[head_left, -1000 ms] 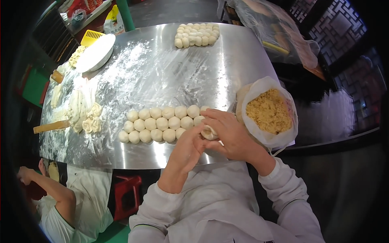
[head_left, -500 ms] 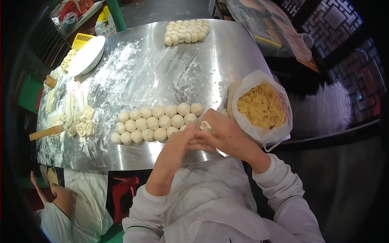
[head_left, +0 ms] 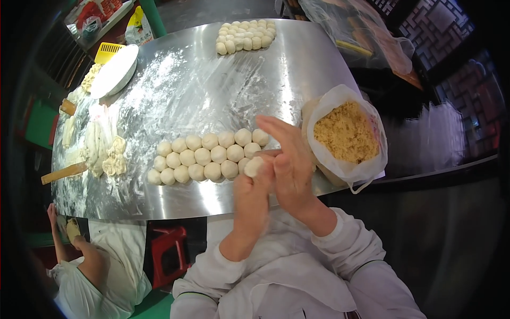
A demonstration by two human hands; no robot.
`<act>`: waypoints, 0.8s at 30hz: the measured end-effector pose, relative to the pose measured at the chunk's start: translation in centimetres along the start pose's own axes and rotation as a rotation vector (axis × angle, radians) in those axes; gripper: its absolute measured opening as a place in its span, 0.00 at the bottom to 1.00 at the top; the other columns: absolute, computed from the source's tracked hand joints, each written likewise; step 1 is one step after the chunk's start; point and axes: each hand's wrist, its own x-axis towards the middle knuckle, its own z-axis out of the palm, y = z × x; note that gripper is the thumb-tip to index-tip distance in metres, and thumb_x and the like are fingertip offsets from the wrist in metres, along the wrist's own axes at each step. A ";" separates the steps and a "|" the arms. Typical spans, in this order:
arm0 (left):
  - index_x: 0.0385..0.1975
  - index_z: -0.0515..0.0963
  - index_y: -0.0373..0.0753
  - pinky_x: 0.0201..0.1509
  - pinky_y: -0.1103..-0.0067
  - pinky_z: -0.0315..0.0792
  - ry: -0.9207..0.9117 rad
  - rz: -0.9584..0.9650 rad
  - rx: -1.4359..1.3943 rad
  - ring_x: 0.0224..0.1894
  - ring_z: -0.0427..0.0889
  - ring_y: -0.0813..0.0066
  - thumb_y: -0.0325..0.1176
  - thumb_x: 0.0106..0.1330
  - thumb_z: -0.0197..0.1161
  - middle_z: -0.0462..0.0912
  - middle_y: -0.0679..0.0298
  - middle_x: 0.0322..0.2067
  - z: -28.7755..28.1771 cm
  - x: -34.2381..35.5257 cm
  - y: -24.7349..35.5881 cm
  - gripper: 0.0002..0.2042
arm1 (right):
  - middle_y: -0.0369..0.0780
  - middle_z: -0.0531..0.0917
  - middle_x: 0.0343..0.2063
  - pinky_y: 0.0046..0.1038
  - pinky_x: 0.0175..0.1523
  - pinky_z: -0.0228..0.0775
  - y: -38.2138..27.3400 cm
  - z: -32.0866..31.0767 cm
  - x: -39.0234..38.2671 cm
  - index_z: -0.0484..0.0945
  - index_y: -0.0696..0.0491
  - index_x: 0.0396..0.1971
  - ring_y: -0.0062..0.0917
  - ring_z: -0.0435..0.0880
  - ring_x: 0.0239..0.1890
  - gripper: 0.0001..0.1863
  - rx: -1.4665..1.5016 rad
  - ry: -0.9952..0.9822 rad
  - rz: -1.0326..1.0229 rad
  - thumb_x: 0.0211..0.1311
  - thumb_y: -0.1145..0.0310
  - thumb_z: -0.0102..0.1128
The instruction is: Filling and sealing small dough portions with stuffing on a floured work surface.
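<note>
A pale dough ball [head_left: 253, 167] shows above the thumb of my left hand [head_left: 253, 204], whose fingers are closed about it and partly hidden. My right hand [head_left: 293, 173] is pressed against the left from the right side, its fingers stretched out flat and pointing up to the left. Just left of my hands, several round dough balls [head_left: 202, 156] sit in tight rows on the steel table [head_left: 175, 204]. To the right of my right hand stands a white plastic bag [head_left: 338, 95] with yellow crumbly filling [head_left: 346, 133].
More dough balls [head_left: 245, 36] are grouped at the far edge. At the left lie a dough mass [head_left: 95, 141], a wooden rolling pin [head_left: 64, 173], a white bowl [head_left: 114, 72] and a yellow basket [head_left: 108, 52]. A co-worker's arm [head_left: 93, 260] and a red stool [head_left: 169, 247] are lower left.
My right hand has turned from curled over the dough to flat with fingers stretched upward. My left hand has moved slightly right, and the dough ball now shows at its thumb.
</note>
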 end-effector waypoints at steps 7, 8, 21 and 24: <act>0.47 0.78 0.31 0.29 0.82 0.69 -0.064 -0.291 -0.007 0.26 0.75 0.80 0.55 0.79 0.43 0.78 0.66 0.29 -3.0 1.5 1.8 0.28 | 0.40 0.79 0.33 0.34 0.49 0.66 0.1 -2.7 -1.1 0.79 0.56 0.48 0.33 0.78 0.38 0.18 -0.150 -0.339 0.174 0.67 0.58 0.62; 0.41 0.79 0.32 0.29 0.83 0.69 -0.074 -0.330 -0.018 0.25 0.76 0.80 0.57 0.79 0.41 0.79 0.66 0.28 -2.8 1.5 2.0 0.30 | 0.38 0.77 0.30 0.32 0.46 0.63 0.0 -2.5 -1.2 0.80 0.55 0.44 0.29 0.76 0.35 0.15 -0.089 -0.433 0.237 0.65 0.60 0.64; 0.36 0.81 0.34 0.29 0.83 0.70 -0.086 -0.287 0.031 0.23 0.75 0.80 0.54 0.80 0.40 0.78 0.65 0.21 -7.3 0.4 1.9 0.29 | 0.43 0.74 0.29 0.41 0.44 0.63 4.5 -0.3 -3.2 0.73 0.55 0.33 0.40 0.74 0.33 0.05 -0.387 -0.225 -0.037 0.58 0.76 0.59; 0.54 0.77 0.32 0.32 0.84 0.70 0.052 -0.170 0.289 0.25 0.75 0.79 0.49 0.80 0.43 0.78 0.66 0.23 -11.3 4.0 5.2 0.25 | 0.45 0.77 0.34 0.44 0.46 0.66 6.6 -1.9 -4.8 0.75 0.57 0.34 0.42 0.76 0.38 0.06 -0.490 -0.251 0.041 0.55 0.79 0.58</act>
